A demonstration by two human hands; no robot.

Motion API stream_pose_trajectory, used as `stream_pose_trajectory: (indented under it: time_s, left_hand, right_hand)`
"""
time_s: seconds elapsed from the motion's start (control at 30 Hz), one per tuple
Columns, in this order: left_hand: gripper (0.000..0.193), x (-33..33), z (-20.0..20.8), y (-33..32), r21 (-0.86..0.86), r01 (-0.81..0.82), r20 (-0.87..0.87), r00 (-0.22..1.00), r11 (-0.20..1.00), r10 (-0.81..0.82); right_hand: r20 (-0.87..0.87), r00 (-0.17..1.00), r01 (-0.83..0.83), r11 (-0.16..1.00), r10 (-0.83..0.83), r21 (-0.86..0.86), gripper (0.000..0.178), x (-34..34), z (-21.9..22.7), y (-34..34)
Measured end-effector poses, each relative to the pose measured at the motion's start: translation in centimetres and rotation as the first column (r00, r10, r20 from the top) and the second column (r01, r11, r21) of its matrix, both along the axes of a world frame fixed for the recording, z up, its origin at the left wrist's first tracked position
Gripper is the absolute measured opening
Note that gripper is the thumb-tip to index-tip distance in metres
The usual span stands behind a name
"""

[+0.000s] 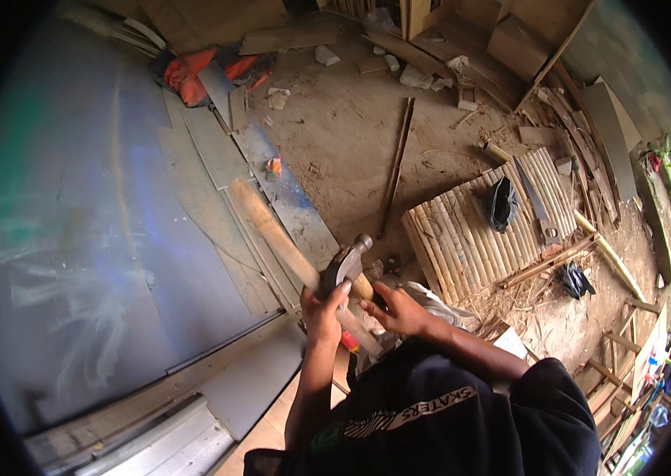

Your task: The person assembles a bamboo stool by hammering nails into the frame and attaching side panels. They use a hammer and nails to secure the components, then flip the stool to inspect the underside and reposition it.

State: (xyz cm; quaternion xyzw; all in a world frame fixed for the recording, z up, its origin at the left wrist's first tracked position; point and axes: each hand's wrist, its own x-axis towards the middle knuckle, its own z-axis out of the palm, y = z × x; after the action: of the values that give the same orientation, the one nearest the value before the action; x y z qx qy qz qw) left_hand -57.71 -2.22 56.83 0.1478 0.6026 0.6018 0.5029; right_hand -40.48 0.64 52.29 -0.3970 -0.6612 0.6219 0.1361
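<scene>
A claw hammer (347,262) with a dark metal head and a short visible stretch of wooden handle is between my two hands, in front of my body. My left hand (321,319) is closed around a pale wooden stick (274,232), its thumb by the hammer's claw. The stick slants from the upper left down toward my lap, crossing behind the hammer head, and its far end is a little blurred. On the handle side, my right hand (400,311) is closed at the hammer handle; part of its grip is hidden.
A large grey board surface (74,238) fills the left. On the dirt floor to the right lies a slatted pole platform (462,230) bearing a handsaw (538,202) and a black plastic bag (502,205). A wooden strip (397,166) lies ahead; planks (542,40) lean at far right.
</scene>
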Motion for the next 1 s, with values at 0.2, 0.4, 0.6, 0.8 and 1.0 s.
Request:
stream_pose_trajectory:
  time_s: [0.2,0.4,0.6,0.8,1.0]
  left_hand:
    - [0.033,0.0,2.2,8.1,0.035,0.265,-0.042,0.964,0.964,-0.263]
    - [0.039,1.3,1.6,13.7,-0.059,0.52,-0.063,0.85,0.852,-0.523]
    - [0.042,1.6,-1.2,19.9,-0.012,0.856,-0.051,0.516,0.517,-0.855]
    - [0.042,-0.8,-3.4,27.4,0.055,0.997,0.036,0.049,0.051,-0.998]
    - [0.036,-1.8,-6.6,31.2,-0.11,0.99,0.101,-0.08,-0.091,-0.992]
  right_hand:
    - [-0.162,0.976,0.162,0.983,-0.147,0.082,0.044,-2.6,-0.8,4.7]
    - [-0.192,0.936,0.348,0.852,-0.295,0.392,0.043,-2.2,-2.8,8.5]
    - [-0.174,0.782,0.616,0.786,-0.599,0.06,0.027,-4.4,-5.0,8.5]
    - [0.113,0.334,0.908,0.351,-0.936,0.23,0.04,-10.5,-7.5,8.7]
    - [0.171,0.006,1.0,0.003,-0.985,-0.017,0.046,-18.9,-9.2,7.8]
